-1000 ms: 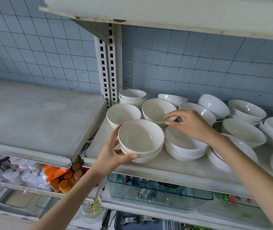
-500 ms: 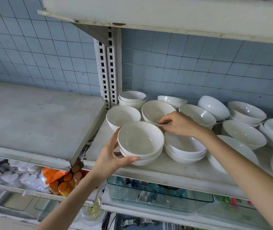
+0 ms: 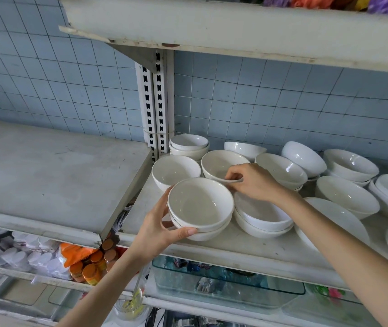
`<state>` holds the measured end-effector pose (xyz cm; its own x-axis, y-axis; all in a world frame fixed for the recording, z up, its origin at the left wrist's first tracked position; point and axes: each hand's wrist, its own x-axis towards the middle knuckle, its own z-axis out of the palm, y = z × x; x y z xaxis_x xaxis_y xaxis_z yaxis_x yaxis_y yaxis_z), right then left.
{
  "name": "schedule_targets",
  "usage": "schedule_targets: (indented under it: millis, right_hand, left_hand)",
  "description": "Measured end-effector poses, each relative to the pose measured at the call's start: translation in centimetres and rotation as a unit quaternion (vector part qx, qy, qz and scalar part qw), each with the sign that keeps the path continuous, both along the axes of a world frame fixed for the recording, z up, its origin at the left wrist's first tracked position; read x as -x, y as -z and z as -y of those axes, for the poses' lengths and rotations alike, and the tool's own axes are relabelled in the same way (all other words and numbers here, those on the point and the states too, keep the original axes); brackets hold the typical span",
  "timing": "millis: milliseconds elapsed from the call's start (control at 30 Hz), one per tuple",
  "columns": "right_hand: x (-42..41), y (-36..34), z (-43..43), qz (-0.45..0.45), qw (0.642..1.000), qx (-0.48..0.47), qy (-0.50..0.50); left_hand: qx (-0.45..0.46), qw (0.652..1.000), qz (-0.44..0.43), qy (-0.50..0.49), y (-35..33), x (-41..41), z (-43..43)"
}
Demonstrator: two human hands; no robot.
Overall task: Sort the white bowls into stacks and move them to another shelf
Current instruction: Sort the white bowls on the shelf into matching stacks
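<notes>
Several white bowls crowd the right shelf (image 3: 247, 249). My left hand (image 3: 159, 230) grips a short stack of two bowls (image 3: 200, 206) at the shelf's front left, thumb under its near side. My right hand (image 3: 252, 182) pinches the near rim of a single bowl (image 3: 219, 164) just behind that stack. Another two-bowl stack (image 3: 261, 218) sits to the right of the gripped stack, partly under my right wrist. A lone bowl (image 3: 174, 171) stands at the far left.
The bare grey left shelf (image 3: 46, 171) lies beside the bowls, slightly higher. A slotted upright post (image 3: 155, 102) stands between the two shelves. An upper shelf (image 3: 235, 27) overhangs. Small stacked bowls (image 3: 189, 145) sit at the back. Jars (image 3: 89, 267) and a glass tray (image 3: 223, 286) fill the shelves below.
My right hand has closed its fingers onto the near rim of the bowl behind the front stack. My left hand keeps holding the stack in place.
</notes>
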<state>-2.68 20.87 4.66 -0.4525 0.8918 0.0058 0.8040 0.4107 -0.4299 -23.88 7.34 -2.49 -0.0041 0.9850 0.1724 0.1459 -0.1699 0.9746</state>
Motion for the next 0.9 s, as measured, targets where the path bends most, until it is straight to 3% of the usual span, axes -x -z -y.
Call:
schedule_targets:
  millis: [200,367,900]
  right_hand:
    - [-0.3,-0.2,0.3,-0.018,0.999,-0.047,-0.004]
    - [-0.5,-0.6,0.1,-0.063,0.997,-0.044,0.014]
    - [-1.2,-1.0,0.2,-0.082,0.994,-0.055,0.034]
  left_hand:
    - [0.006,1.0,-0.001,-0.001,0.1,0.1,0.0]
    - [-0.001,1.0,-0.014,-0.001,0.1,0.1,0.0]
    - [-0.006,0.999,-0.032,-0.002,0.0,0.1,0.0]
